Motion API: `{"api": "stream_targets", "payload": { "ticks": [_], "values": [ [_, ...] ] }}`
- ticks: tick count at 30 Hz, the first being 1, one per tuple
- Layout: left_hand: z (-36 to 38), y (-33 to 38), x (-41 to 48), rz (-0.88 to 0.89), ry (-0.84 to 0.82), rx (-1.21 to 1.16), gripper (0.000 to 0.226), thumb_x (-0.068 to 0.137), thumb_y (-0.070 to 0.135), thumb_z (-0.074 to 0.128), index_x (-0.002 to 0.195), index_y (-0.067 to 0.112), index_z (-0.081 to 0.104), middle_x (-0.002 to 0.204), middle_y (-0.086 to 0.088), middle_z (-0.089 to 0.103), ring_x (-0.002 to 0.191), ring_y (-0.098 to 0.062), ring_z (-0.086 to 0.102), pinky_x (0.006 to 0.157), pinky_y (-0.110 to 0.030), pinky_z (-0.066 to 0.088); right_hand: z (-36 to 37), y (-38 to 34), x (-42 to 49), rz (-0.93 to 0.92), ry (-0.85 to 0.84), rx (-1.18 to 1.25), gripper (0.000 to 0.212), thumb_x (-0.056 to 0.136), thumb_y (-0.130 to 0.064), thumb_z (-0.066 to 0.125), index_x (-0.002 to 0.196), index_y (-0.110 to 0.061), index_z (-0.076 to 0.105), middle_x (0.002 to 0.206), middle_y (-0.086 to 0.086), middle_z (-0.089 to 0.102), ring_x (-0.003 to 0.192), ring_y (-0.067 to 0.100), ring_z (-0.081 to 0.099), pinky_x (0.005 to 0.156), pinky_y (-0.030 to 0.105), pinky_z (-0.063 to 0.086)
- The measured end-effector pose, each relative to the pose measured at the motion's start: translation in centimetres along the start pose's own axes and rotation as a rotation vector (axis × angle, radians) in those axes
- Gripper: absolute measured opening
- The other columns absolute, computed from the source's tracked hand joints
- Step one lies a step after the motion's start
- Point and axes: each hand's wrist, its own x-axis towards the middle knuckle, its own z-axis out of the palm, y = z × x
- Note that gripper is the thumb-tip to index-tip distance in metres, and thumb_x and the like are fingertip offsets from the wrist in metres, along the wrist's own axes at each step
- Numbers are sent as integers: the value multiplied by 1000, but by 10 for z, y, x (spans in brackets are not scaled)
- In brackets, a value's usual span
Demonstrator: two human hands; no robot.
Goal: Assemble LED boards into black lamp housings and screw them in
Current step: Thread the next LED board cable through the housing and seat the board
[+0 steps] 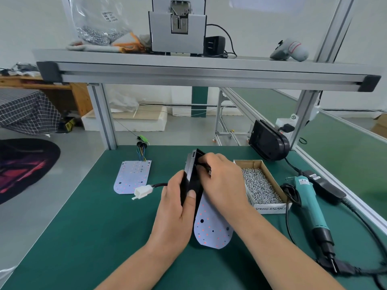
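Your left hand [178,208] grips the black housing [191,172], which stands tilted on its edge near the middle of the counter [94,227]. Your thumb lies along its near rim and your fingers wrap round its back. Your right hand [224,183] comes over from the other side with its fingers curled into the housing's open face. The tips are hidden there, so you cannot tell exactly what they pinch.

One LED board [211,231] lies flat on the counter just under both hands, its rounded end pointing toward you. A black cable leaves the housing to the left and ends in a white connector [143,191], which rests against the edge of a second LED board [132,176] with coloured wires at its far end.

To your right, a cardboard box [270,208] holds screws [259,187], and a teal electric screwdriver [310,204] lies just beside it. Another housing [268,141] leans at the counter's far right corner.
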Motion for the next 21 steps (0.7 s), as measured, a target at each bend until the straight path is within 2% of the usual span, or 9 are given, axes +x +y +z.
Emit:
{"api": "stream_targets", "payload": {
  "ticks": [7,11,14,17,21],
  "values": [
    [0,-5,1,9,-3,-13,42,98,50,42,135,69,34,130,23,61,127,-10,55,98,-30,47,-1,2,-1,1,10,4,15,98,-32,70,106,-19,71,95,0,74,85,27,70,75,44,51],
    [1,-6,0,12,1,-9,40,98,52,41,136,66,36,128,24,60,126,-13,54,96,-29,46,-1,2,0,-53,-6,-37,15,98,-29,70,98,-15,76,83,4,66,76,31,65,64,42,48],
    [2,-7,-1,9,5,12,42,98,54,41,140,57,37,127,26,57,127,-10,52,96,-26,44,-1,2,2,-78,-117,-21,21,101,-29,61,103,-13,75,89,5,62,84,31,63,71,45,49],
    [0,-7,1,-3,6,2,46,99,49,43,144,49,38,129,21,58,127,-10,53,102,-33,48,-2,3,0,-93,-154,-1,22,97,-20,62,115,-15,74,98,5,65,93,29,62,80,45,50],
    [-1,-5,0,21,-15,-6,44,102,41,46,138,63,36,131,21,61,127,-15,55,102,-35,48,-3,7,-2,50,-43,74,16,96,-21,68,111,-17,69,104,-2,76,97,23,68,82,38,48]
  ]
}}
